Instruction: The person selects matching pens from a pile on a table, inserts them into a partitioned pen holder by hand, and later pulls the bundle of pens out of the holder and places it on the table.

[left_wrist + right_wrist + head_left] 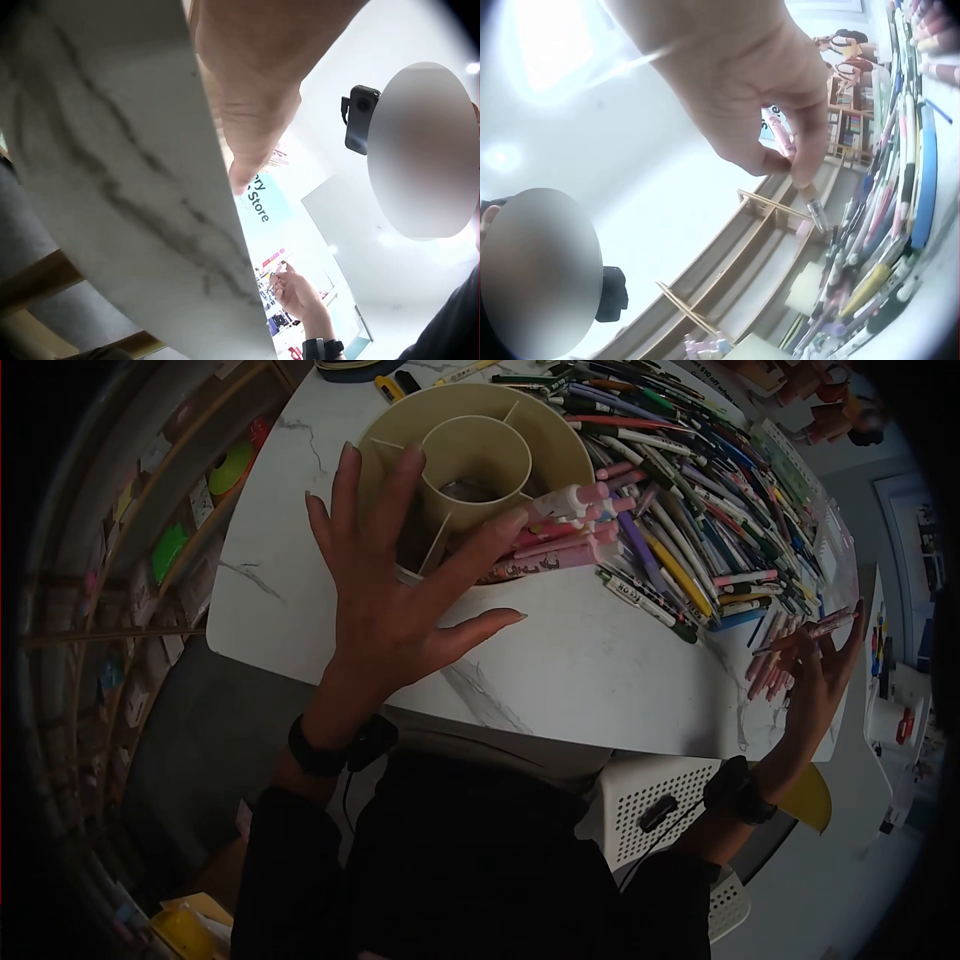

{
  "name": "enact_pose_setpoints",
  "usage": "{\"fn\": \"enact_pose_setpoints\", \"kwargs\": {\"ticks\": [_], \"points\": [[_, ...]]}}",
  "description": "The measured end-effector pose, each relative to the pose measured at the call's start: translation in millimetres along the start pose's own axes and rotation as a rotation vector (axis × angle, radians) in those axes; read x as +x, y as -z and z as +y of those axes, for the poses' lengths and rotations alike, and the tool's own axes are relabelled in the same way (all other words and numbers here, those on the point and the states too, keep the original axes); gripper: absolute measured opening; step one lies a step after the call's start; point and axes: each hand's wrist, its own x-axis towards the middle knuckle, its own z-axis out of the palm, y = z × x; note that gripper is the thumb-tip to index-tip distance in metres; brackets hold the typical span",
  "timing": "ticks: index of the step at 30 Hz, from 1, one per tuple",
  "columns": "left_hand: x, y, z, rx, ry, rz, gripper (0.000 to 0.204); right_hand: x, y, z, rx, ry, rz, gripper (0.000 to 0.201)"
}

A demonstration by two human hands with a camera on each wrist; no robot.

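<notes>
While the left hand (385, 605) hovers, fingers spread wide, before the round beige divided holder (480, 460), the right hand (815, 680) pinches a slim pink pen (815, 628) at the white marble tabletop's (590, 660) right edge.

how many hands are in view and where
2: the left hand is spread open in front of the round beige organizer; the right hand is at the table's right edge, pinching a pink pen.

The table (560, 670) has a smooth, marble-look white top with grey veins. The round organizer (480, 450) looks like matt cream plastic. The pens (690, 510) at the far right edge are glossy plastic. The shelves (735, 255) look wooden.
</notes>
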Motion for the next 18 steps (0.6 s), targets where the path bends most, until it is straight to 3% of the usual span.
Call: {"fn": "enact_pose_setpoints", "kwargs": {"ticks": [2,9,13,15,18], "points": [[5,3,4,0.05,-0.017,-0.003,0.083,-4,-9,-11,0.036,0.005,-0.06,0.079],[10,10,9,0.06,0.037,-0.096,0.077,-22,-43,-27,0.156,0.073,-0.192,0.082],[15,14,13,0.065,0.061,-0.162,0.078,-30,-54,-49,0.194,0.095,-0.177,0.082],[14,14,12,0.061,0.08,-0.195,0.08,-29,-54,-59,0.203,0.204,-0.18,0.079],[5,10,6,-0.003,0.057,-0.087,0.09,-25,-54,-64,0.393,0.286,-0.062,0.078]]}}
